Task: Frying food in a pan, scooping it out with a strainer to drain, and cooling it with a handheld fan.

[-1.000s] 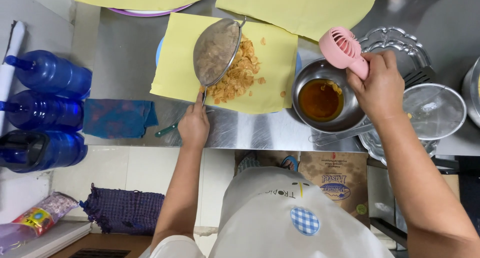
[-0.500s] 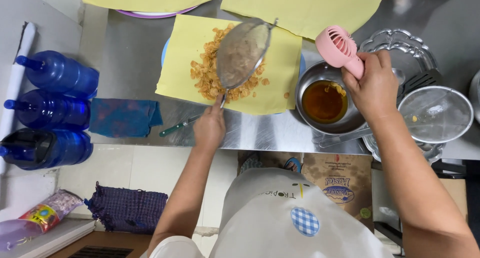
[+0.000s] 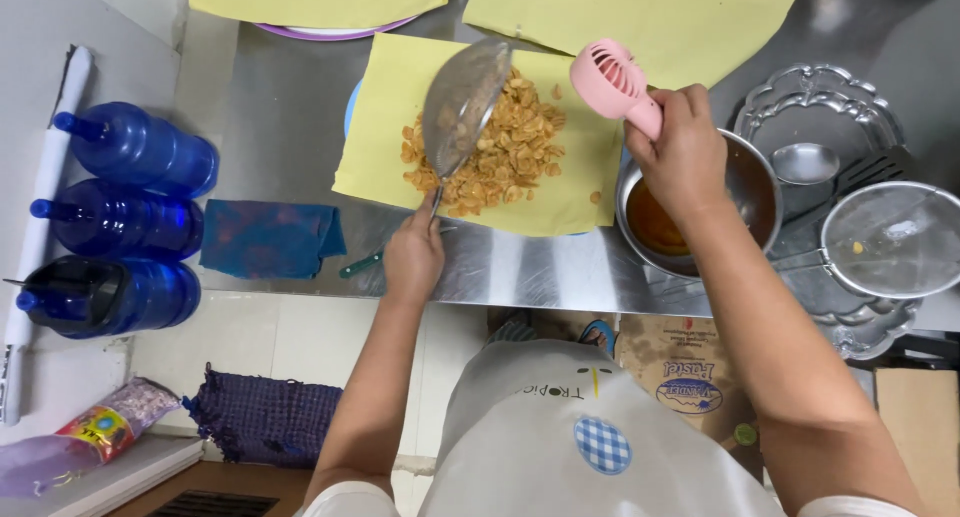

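The left hand [image 3: 413,257] is closing fully round the thin handle of a mesh strainer [image 3: 464,107], tilting it over a pile of fried chips [image 3: 500,152] lying on yellow paper [image 3: 385,127] at the middle of the steel counter [image 3: 540,267]. The right hand [image 3: 680,152] is gripping a small pink fan [image 3: 608,75] by its stem, fingers wrapped tight, the fan head sitting just beside the chips. To do this well, in my judgement: keeping the strainer low and spreading the chips thin rather than heaped, keeping them on the paper, aiming the fan across the pile, and steering the forearm off the metal bowl of brown oil [image 3: 700,217] right under the wrist.

Packages: a brown cardboard box [image 3: 680,377] with an oval blue label is standing on the floor under the counter, right of the apron. A clear plastic bag [image 3: 110,422] with a red and yellow label is lying at lower left on a shelf. Three blue bottles [image 3: 130,217] are lying at the left.
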